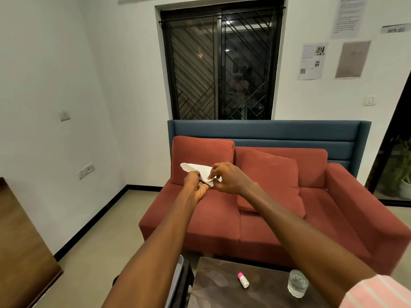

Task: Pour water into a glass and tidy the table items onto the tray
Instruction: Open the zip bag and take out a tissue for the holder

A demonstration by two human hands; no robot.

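Both my arms are stretched out in front of me, above the sofa. My left hand point(196, 185) and my right hand point(229, 177) together hold a white paper napkin point(196, 168), each pinching it with fingers and thumb. Far below, a clear glass point(297, 283) with water stands on the dark marble-patterned table point(218, 292) at the bottom right. A small white bottle with a pink cap point(243, 280) lies on its side on the table, left of the glass. The pale rim of what may be a tray point(175, 283) shows beside my left forearm, mostly hidden.
A red sofa point(266, 218) with a loose cushion stands behind the table, backed by a blue panel. A barred dark window is on the far wall. A brown wooden cabinet point(20, 252) stands at the left. A potted plant point(403, 172) is at the right edge.
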